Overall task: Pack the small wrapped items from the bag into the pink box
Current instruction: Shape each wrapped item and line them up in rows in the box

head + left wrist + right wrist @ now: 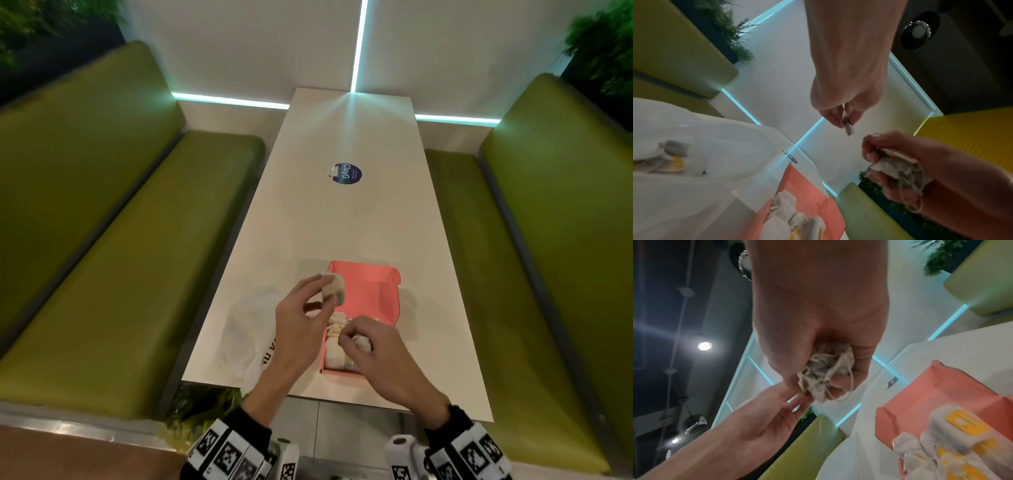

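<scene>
My left hand point(320, 294) pinches one small pale wrapped item point(334, 290) between thumb and fingers, raised over the left rim of the open pink box point(373, 291). The left wrist view shows that item point(847, 127) edge-on. My right hand point(352, 337) hovers over the box's near half and grips a crumpled bundle of wrapped items with loose strings point(826, 369). Several white wrapped items with yellow tags point(337, 346) lie in the box. The translucent plastic bag point(246, 335) lies left of the box, with a few items point(670, 155) showing through it.
The white table point(342, 222) runs away from me, with a round dark blue sticker point(347, 174) at its middle. Green padded benches point(120, 257) flank both sides. The box sits near the table's front edge point(342, 401).
</scene>
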